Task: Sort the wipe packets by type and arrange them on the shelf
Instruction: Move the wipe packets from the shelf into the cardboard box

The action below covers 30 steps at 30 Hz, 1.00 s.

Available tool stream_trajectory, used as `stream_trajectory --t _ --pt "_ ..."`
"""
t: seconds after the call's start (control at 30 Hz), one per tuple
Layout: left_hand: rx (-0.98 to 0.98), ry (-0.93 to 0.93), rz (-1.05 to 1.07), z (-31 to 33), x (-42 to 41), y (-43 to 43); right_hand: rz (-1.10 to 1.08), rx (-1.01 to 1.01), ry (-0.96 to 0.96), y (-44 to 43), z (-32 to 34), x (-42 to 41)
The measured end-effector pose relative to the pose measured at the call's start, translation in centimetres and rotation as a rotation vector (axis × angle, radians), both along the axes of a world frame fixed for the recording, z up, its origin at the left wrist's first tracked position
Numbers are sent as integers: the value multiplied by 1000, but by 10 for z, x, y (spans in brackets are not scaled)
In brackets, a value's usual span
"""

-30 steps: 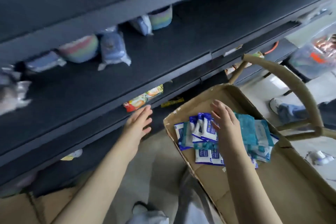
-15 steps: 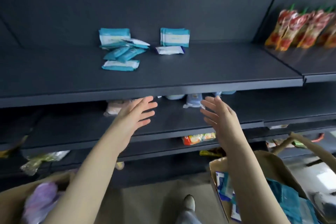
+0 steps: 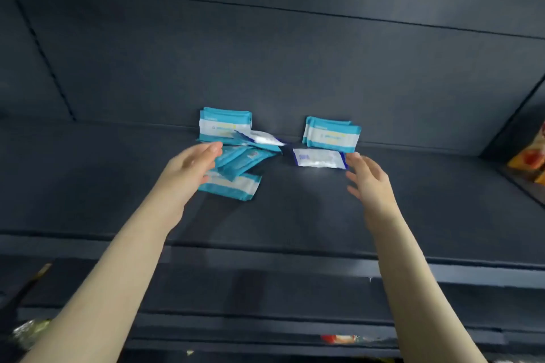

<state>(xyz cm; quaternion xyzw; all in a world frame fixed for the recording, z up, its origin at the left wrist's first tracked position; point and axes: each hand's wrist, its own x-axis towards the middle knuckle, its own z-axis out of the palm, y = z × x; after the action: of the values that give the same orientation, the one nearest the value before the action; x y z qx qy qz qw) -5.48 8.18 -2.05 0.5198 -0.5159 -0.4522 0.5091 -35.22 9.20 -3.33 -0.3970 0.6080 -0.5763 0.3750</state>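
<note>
Both hands are reaching up onto the dark shelf [image 3: 295, 215] at the centre of the frame, and neither is holding anything. The left hand [image 3: 191, 166] is hovering with its fingers straight and loosely together, its fingertips overlapping the left edge of the loose teal packets [image 3: 244, 160], which are lying fanned at mixed angles. The right hand [image 3: 370, 178] is spreading its fingers just right of the white-and-blue packet [image 3: 320, 158]. That packet is lying flat with its long axis running left to right, so its short right end is facing the fingertips. Blur is making it hard to tell whether they are touching it.

Behind, two upright teal stacks are leaning on the back wall, the left stack [image 3: 225, 127] above the loose heap and the right stack [image 3: 331, 135] just above the white-and-blue packet. A second white packet [image 3: 261, 138] is resting on top of the heap, mixed in with the teal ones.

The right hand is probably going for the white-and-blue packet and the left for the heap. Bare shelf is lying open toward the lower frame and off to the right as far as the snack bags [image 3: 530, 156] at the frame's right edge.
</note>
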Motion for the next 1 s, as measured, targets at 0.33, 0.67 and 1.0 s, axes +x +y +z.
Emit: stream_trajectory --t 0.33,0.67,1.0 --pt "-133 -264 31 5 -8 -129 50 -45 447 -152 -25 -45" --pt "-132 -587 -57 -12 5 -209 6 108 910 -184 -32 -56" --pt "-360 -1042 -52 -19 27 -256 -43 217 1175 -194 -21 -54"
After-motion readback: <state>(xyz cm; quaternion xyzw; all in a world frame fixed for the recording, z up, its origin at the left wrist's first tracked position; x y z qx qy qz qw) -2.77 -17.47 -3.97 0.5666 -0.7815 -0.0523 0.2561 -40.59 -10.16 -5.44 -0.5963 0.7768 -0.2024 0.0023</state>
